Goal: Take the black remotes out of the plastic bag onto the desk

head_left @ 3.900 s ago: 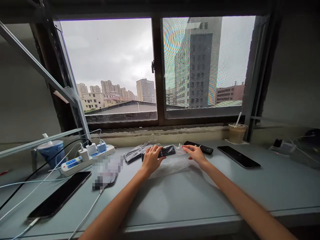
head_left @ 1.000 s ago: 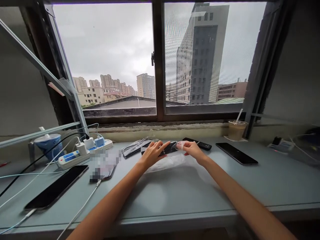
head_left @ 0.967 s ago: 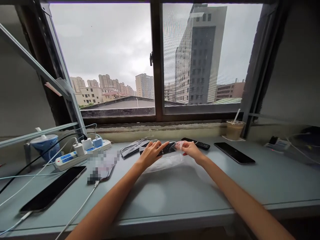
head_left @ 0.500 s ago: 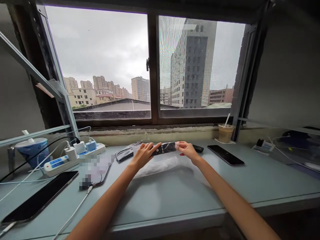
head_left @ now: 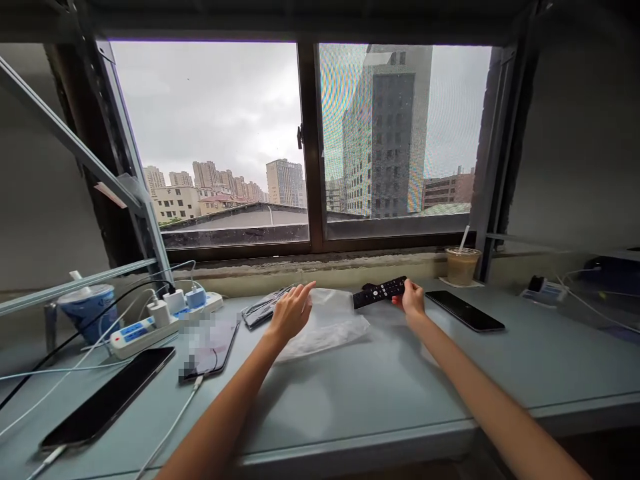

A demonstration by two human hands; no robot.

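My right hand grips the right end of a black remote control, which is tilted up to the right above the desk. Its left end is right by the edge of a translucent plastic bag, apparently just outside it. My left hand is closed on the left side of that bag, its fingertips pointing up and right. Below it, a crumpled white plastic wrapping rests on the desk; whether it is part of the same bag I cannot tell. Part of another dark object shows behind the remote.
Dark items in clear wrapping lie behind my left hand. At left are a power strip, a large phone and a charging phone. On the right, a black phone lies before an iced drink cup.
The remote has come out of the plastic bag to the right in my right hand. My left hand stays at the bag's left side. The view has shifted slightly.
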